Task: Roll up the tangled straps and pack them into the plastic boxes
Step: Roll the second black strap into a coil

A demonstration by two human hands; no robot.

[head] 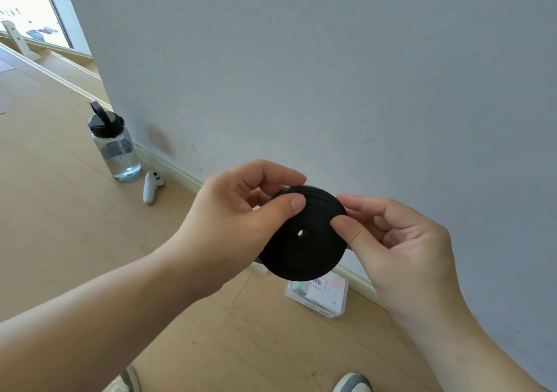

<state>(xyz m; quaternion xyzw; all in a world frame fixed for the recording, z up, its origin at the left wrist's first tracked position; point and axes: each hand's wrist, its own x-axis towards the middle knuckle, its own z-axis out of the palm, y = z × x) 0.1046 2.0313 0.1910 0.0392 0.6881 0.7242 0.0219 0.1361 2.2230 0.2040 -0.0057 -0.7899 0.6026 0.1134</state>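
Left hand [241, 211] and right hand [401, 241] each pinch the rolled black strap [301, 238], held above the plastic box [319, 298] on the floor [75, 211].

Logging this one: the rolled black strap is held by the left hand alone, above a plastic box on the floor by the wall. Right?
Not quite. In the head view both hands hold the rolled black strap: left hand pinching its upper left edge, right hand its right edge. The plastic box does sit on the floor by the wall.
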